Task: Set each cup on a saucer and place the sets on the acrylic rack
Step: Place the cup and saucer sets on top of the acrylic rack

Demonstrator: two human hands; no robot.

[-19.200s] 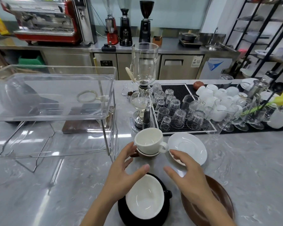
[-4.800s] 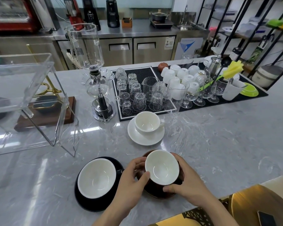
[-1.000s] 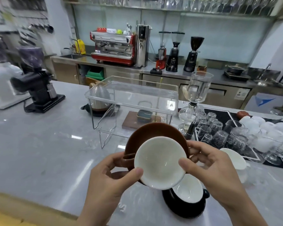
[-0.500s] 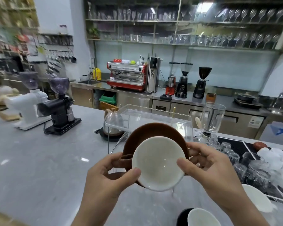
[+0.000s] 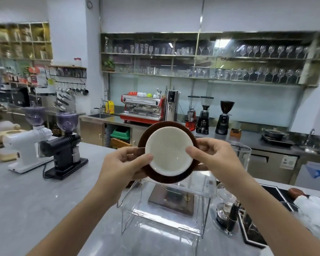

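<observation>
I hold a brown cup with a white inside (image 5: 169, 151) on its brown saucer (image 5: 164, 177) in both hands, raised above the clear acrylic rack (image 5: 164, 209). My left hand (image 5: 124, 163) grips the left side, thumb on the cup's rim. My right hand (image 5: 214, 157) grips the right side, thumb also on the rim. The rack stands on the grey marble counter (image 5: 44, 209) right below the set, its top shelf bare. The other cups and saucers are out of view.
A white grinder (image 5: 26, 145) and a black grinder (image 5: 65, 145) stand at the left on the counter. A glass siphon brewer (image 5: 229, 206) and a black mat (image 5: 255, 224) with white cups (image 5: 310, 206) lie right of the rack. A wooden base (image 5: 172, 200) sits behind the rack.
Both hands have lifted the brown cup and saucer higher and carried them forward over the rack. My view has tilted up, so the black and white cup sets have dropped out of sight.
</observation>
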